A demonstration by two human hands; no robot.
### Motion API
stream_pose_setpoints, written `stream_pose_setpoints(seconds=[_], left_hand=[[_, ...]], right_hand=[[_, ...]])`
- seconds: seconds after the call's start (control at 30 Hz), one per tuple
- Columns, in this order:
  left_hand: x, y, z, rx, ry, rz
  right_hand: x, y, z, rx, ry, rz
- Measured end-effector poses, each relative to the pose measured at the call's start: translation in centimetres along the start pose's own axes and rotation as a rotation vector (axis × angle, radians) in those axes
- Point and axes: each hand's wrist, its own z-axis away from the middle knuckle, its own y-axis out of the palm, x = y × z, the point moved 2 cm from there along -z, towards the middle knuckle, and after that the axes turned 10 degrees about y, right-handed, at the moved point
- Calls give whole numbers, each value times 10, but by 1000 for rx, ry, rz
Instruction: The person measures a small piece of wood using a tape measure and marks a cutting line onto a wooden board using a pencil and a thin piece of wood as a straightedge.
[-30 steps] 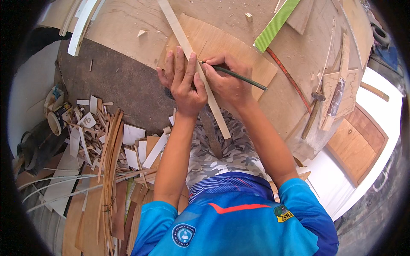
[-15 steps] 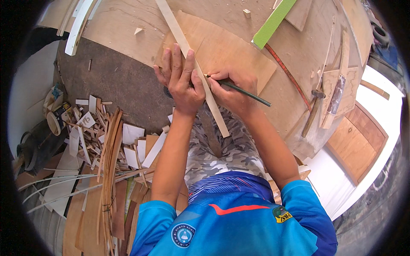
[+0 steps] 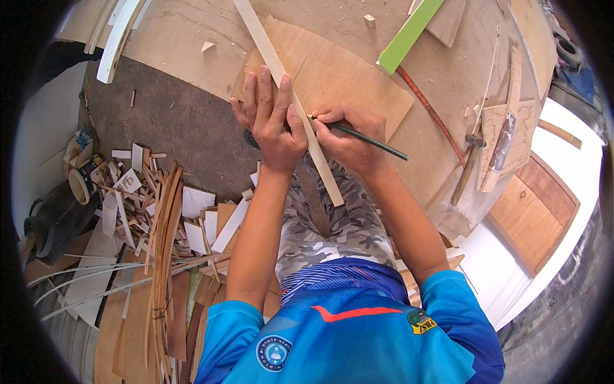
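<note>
A broad, light-brown wooden worktable [image 3: 192, 70] fills the upper view. On it lies a tan, flat plywood panel [image 3: 352, 83], and diagonally across that a long, pale, narrow wooden strip [image 3: 324, 171] — its near end reaching past the panel over the person's lap. The left hand [image 3: 276, 128] lies flat, fingers slightly spread, index finger and thumb on the strip. The right hand [image 3: 358, 136] pinches a slim, dark-green pencil [image 3: 377, 144], its tip just beside the strip's right edge. Farther right are a bright-green textured bar [image 3: 412, 32], a curved orange-red band [image 3: 435, 118] and a wooden-handled hammer [image 3: 465, 179].
</note>
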Motion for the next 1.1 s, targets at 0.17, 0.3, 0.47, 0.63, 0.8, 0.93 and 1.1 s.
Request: stream_pose_setpoints(seconds=[0.17, 0.3, 0.47, 0.63, 0.8, 0.93, 1.1], left_hand=[[1, -1, 0, -5, -2, 3], [-5, -3, -3, 25, 21, -52], [-1, -3, -1, 0, -9, -1], [-3, -1, -1, -11, -10, 18], [0, -1, 2, -2, 7, -4], [-7, -1, 14, 37, -13, -37], [-38, 1, 24, 12, -166, -35]], right_hand=[[0, 1, 0, 7, -5, -14], [-5, 1, 0, -33, -13, -10], [-5, 3, -1, -6, -62, -9], [-4, 0, 0, -9, -58, 12], [-29, 1, 6, -97, 189, -339], [-31, -5, 3, 18, 196, -368], [-35, -2, 5, 29, 184, -317]])
